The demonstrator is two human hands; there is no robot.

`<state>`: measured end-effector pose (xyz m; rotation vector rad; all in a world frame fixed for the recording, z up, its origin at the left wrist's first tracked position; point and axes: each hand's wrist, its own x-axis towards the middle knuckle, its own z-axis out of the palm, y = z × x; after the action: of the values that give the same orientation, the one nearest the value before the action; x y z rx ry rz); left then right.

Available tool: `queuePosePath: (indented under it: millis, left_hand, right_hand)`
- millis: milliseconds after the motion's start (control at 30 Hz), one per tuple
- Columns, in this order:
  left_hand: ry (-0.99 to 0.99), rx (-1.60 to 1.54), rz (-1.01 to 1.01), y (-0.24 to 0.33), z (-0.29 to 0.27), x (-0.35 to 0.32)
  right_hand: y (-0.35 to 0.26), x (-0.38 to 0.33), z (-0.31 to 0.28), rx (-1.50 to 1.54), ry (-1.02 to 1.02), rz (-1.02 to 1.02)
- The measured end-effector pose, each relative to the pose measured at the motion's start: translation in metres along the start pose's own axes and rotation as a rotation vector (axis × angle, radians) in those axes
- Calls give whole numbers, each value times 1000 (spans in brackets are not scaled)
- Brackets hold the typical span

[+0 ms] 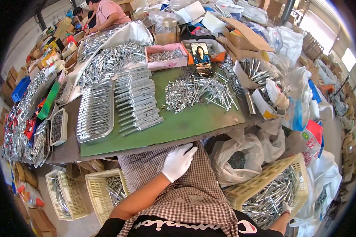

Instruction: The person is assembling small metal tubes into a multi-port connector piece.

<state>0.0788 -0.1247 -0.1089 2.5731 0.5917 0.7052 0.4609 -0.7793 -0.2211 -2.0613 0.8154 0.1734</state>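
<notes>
My left hand [179, 162], in a white glove, lies on the checked apron [146, 168] over my lap, fingers stretched out and holding nothing. Far down to the right, my gloved right hand [285, 208] is at the edge of a cream plastic crate [235, 197], touching or just above the long metal expansion bolts [271, 193] heaped in it. Its fingers are too small to make out. On the green work mat [194, 124] ahead lie a row of assembled bolts [138, 100], a pile of small metal nuts or sleeves [179, 94] and loose long screws [219, 93].
A clear tray of bolts [95, 112] stands left on the mat. A pink box [166, 57] and a propped phone [201, 59] are at the back. Two cream crates [67, 193] sit at lower left; an open white sack [239, 156] hangs below the table. A person [106, 15] works far left.
</notes>
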Motion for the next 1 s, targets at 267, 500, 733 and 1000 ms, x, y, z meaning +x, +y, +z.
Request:
queuePosePath:
  millis: [267,500,733,1000]
  left_hand:
    - [85,72,-143,-44,-23,-53]
    - [224,13,-279,-51,-31,-69]
    - [295,-5,-208,-47,-43,-68]
    - [202,-99,-187,-33,-64,-56]
  right_hand:
    - [-20,-47,3,-553,165,-391]
    - [-28,-81,5,-722,254,-375]
    - [-24,-111,17,-684,414,-497]
    - [-58,-125,-5,-496,514,-592]
